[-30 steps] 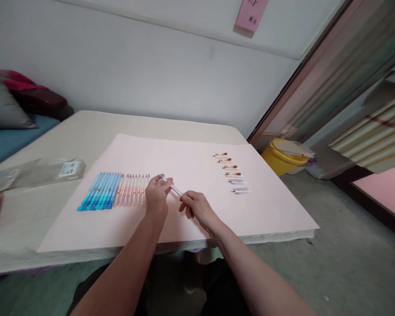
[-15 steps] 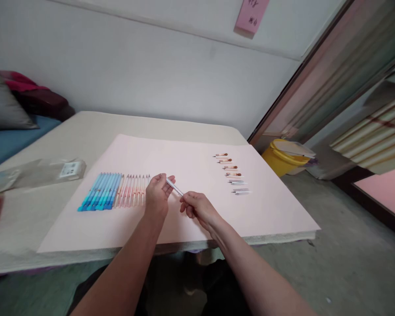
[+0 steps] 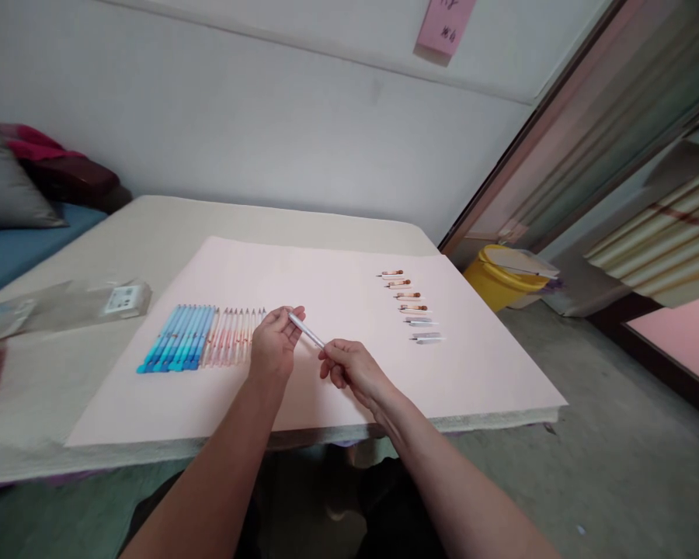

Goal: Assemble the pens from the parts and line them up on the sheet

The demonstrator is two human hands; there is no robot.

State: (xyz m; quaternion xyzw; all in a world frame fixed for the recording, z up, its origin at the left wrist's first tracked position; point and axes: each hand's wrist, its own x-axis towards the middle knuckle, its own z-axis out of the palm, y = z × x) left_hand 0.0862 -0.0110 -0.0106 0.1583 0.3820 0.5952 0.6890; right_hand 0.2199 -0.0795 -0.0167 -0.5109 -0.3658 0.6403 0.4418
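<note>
the right hand (image 3: 349, 366) pinches the near end of a slim white pen (image 3: 306, 331); the left hand (image 3: 272, 345) curls its fingertips on the far end. the pen hangs above the pink sheet (image 3: 338, 272), midway along its front edge. rows of blue pens (image 3: 178, 338) and pink pens (image 3: 236, 335) lie toward the sheet's left edge.
</note>
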